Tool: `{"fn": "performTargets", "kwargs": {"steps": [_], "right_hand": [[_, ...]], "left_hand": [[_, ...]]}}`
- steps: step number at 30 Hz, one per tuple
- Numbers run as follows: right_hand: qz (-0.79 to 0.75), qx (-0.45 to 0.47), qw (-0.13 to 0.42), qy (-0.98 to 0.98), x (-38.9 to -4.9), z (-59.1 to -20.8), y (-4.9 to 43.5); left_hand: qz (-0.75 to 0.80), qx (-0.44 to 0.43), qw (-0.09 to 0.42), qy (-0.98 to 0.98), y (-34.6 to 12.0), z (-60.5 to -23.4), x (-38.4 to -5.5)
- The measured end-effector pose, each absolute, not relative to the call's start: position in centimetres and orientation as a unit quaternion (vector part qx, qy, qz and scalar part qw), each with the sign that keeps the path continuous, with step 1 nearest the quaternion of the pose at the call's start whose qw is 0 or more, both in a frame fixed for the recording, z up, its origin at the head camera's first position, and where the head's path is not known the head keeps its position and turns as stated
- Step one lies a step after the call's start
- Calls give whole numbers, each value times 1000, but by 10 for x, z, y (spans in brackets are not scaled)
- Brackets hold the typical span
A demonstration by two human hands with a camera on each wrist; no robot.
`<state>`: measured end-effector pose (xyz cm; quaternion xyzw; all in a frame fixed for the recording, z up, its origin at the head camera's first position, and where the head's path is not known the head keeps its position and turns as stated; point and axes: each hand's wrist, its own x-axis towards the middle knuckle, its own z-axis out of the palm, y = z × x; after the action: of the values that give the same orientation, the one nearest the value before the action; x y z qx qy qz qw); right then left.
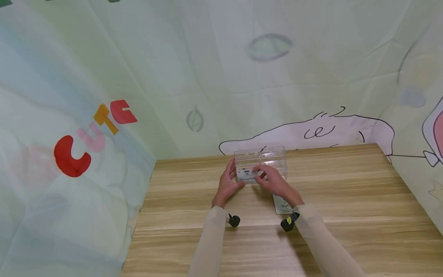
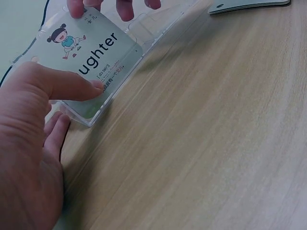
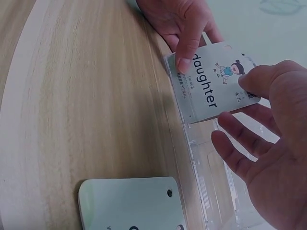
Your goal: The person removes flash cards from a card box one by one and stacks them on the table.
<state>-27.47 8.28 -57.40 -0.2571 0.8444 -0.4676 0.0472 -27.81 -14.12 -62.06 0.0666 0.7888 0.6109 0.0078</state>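
Observation:
A pale green flash card (image 1: 245, 176), printed "daughter" with a cartoon child, stands in the left front section of a clear plastic card holder (image 1: 273, 154). My left hand (image 1: 226, 187) grips the holder's left end, its thumb lying over the card's lower corner and its fingers round the side and behind. With thumb and index finger my right hand (image 1: 275, 184) pinches the card's upper edge; the other fingers are spread over the holder. Partly under my right wrist lies a second flash card (image 1: 283, 206), lettered "aun…", apparently on a stack (image 3: 132, 203).
The wood-grain table (image 1: 173, 215) reaches back to a printed cloth backdrop (image 1: 194, 77), close behind the holder. Black wrist devices are strapped to both wrists, the left device (image 1: 234, 220) and right device (image 1: 288, 224) hanging just above the tabletop.

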Motion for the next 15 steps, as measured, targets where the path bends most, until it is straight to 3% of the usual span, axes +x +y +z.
{"fn": "performTargets", "kwargs": {"steps": [15], "right_hand": [[-447,-257,-8,857,-277,-560,85]], "left_hand": [[621,73,-5,781,-141,-620,-277]]}}
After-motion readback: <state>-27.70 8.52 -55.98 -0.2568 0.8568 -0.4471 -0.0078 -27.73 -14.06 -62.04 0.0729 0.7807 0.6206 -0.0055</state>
